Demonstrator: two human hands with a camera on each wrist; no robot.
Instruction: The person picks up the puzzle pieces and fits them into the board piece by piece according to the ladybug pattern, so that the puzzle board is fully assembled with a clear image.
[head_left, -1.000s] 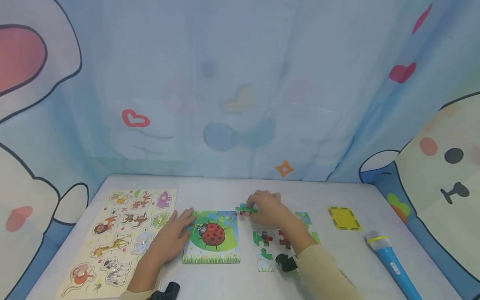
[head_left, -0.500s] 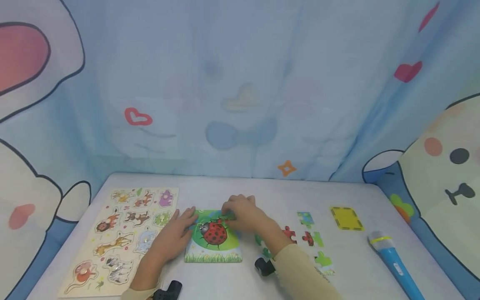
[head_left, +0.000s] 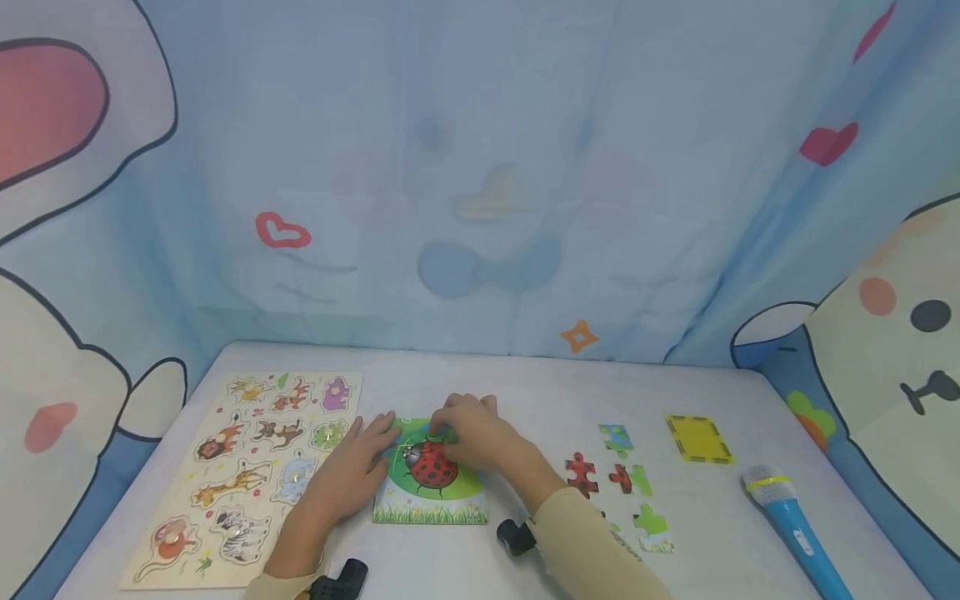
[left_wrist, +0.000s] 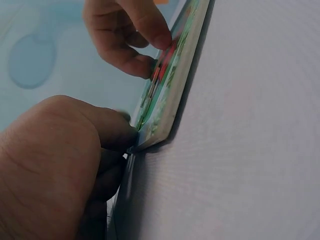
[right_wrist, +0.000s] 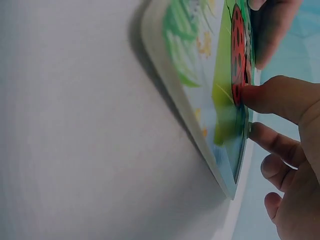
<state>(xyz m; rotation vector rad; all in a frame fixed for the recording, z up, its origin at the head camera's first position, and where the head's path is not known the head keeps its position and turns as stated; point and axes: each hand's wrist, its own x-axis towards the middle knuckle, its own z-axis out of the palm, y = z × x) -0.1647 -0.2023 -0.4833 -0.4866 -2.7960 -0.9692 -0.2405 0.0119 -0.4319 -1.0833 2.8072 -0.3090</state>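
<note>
My right hand (head_left: 480,433) is over the upper right of a square ladybug puzzle board (head_left: 431,512), pinching a small jigsaw piece (head_left: 448,435) between thumb and fingers. Most of that piece is hidden by the fingers; the right wrist view has the thumb tip right at the ladybug picture (right_wrist: 238,60). At the board's left edge rests my left hand (head_left: 348,475), fingers extended and touching the rim. Loose jigsaw pieces lie right of the board: a red one (head_left: 581,475), a blue-green one (head_left: 617,438) and a green one (head_left: 652,527), among others.
A wooden animal peg puzzle (head_left: 168,492) lies at the left, partly behind my left forearm. On the right are a yellow square frame (head_left: 699,439) and a blue toy microphone (head_left: 797,533). A printed curtain (head_left: 487,350) hangs behind the white table.
My right hand has carried the jigsaw piece leftward from beside the board to over its upper right part. The left hand has stayed on the board's left edge.
</note>
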